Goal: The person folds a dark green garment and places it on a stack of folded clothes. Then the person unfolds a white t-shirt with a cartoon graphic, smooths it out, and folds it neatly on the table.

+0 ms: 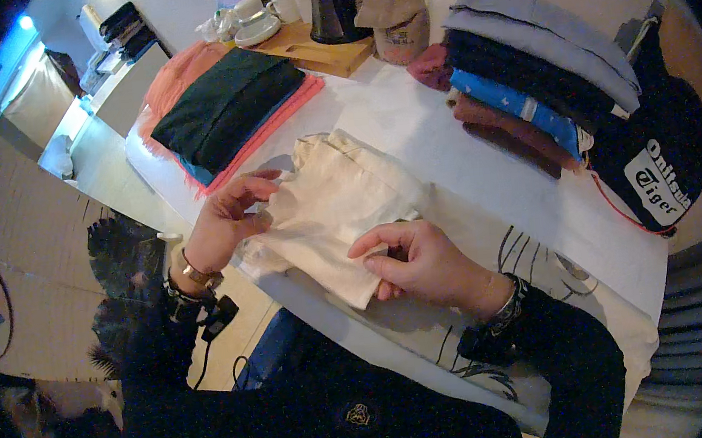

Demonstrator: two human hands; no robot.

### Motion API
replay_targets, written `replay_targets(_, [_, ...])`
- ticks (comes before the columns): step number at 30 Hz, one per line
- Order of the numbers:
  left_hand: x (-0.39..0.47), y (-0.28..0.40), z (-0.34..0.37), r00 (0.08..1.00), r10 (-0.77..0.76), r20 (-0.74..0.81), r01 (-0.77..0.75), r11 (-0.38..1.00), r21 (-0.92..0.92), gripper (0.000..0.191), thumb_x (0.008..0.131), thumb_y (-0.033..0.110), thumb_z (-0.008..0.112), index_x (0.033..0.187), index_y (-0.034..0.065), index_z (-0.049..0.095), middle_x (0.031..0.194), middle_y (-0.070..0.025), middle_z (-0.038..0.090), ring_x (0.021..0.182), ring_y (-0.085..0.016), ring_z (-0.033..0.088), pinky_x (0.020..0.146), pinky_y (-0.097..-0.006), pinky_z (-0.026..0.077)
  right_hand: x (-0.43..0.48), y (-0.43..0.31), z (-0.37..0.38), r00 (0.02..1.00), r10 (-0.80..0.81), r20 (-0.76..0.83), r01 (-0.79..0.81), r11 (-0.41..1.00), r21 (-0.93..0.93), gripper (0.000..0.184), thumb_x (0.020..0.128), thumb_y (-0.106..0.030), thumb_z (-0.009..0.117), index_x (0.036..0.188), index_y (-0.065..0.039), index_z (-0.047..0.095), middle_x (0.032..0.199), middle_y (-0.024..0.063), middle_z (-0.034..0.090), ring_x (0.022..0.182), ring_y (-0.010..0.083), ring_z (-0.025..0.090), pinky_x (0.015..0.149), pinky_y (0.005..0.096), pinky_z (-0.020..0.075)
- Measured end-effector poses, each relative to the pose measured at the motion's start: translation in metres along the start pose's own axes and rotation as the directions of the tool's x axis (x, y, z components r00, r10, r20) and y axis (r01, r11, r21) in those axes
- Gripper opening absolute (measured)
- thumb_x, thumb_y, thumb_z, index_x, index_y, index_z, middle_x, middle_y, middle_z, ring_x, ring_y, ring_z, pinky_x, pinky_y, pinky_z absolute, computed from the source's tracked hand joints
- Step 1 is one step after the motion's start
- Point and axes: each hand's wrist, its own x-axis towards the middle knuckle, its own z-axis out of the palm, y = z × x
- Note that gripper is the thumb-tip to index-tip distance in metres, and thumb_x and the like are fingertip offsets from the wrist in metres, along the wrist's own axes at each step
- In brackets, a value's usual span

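Note:
A cream cloth garment point(336, 201) lies partly folded on the white-covered table in front of me, its layers bunched at the far edge. My left hand point(225, 216) is at its left side, fingers apart, with the thumb close to or touching the cloth. My right hand point(423, 263) grips the near right edge between thumb and fingers; some fingers are under the fabric. To the right, cream fabric with a black line drawing point(543, 276) spreads flat over the table. Whether it belongs to the same garment is unclear.
Folded dark green cloth point(230, 110) lies on coral cloth point(167, 87). At right stand a stack of folded clothes point(538, 45) and a black Onitsuka Tiger cap point(671, 147). Behind are a wooden tray point(300, 44), white cups point(283, 1), a black kettle point(333, 3) and a paper bag point(394, 15).

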Motion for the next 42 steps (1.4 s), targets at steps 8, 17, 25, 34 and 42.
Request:
replay_targets(8, [0.003,0.039,0.006,0.988,0.134,0.081,-0.153,0.721,0.676,0.044,0.077,0.0,0.07,0.12,0.0075,0.066,0.143,-0.0119,0.054,0.124,-0.029,0.057,0.095,-0.0389,0.051,-0.007,-0.008,0.003,0.929,-0.362,-0.08,0.185,0.638,-0.747,0.023,0.086,-0.019,0.072,0.101,-0.003,0.069,0.072,0.0127,0.065,0.064,0.0213,0.064,0.062,0.0319,0.0508])
replay_targets(17, [0.051,0.021,0.057,0.782,0.034,0.622,-0.548,0.514,0.66,0.102,0.075,0.049,0.083,0.157,0.0166,0.031,0.164,-0.0164,0.021,0.152,-0.041,0.017,0.119,-0.0567,0.021,-0.013,-0.007,-0.003,0.921,-0.366,0.136,0.23,0.229,-0.946,0.069,0.079,-0.041,0.077,0.134,-0.007,0.054,0.142,0.024,0.045,0.137,0.0491,0.037,0.105,0.0582,0.0392])
replay_targets(25, [0.066,0.014,0.053,0.786,-0.093,0.611,-0.53,0.408,0.744,0.107,0.072,0.059,0.081,0.158,0.0204,0.029,0.167,-0.0165,0.013,0.153,-0.044,0.009,0.116,-0.0661,0.016,-0.018,-0.004,-0.014,0.958,-0.283,0.038,0.107,0.231,-0.967,0.073,0.083,-0.048,0.072,0.143,-0.013,0.05,0.154,0.0238,0.036,0.143,0.0488,0.029,0.107,0.0668,0.0331])
replay_targets(34, [0.079,0.019,0.05,0.822,-0.083,0.564,-0.481,0.43,0.764,0.105,0.074,0.066,0.076,0.156,0.0176,0.031,0.165,-0.0206,0.017,0.152,-0.046,0.011,0.115,-0.0676,0.017,-0.043,-0.012,-0.068,0.959,-0.205,-0.194,-0.184,0.068,-0.981,0.078,0.087,-0.054,0.065,0.15,-0.013,0.042,0.159,0.0213,0.03,0.148,0.045,0.022,0.114,0.0644,0.0248])
replay_targets(42, [0.101,0.028,0.092,0.732,-0.195,0.652,-0.542,0.414,0.732,0.12,0.062,0.073,0.078,0.156,0.0152,0.032,0.166,-0.0189,0.014,0.153,-0.044,0.006,0.115,-0.0711,0.008,-0.113,0.005,-0.061,0.96,-0.14,-0.242,-0.227,0.116,-0.967,0.08,0.089,-0.056,0.063,0.153,-0.016,0.038,0.162,0.0191,0.025,0.15,0.0433,0.018,0.116,0.0628,0.0202])
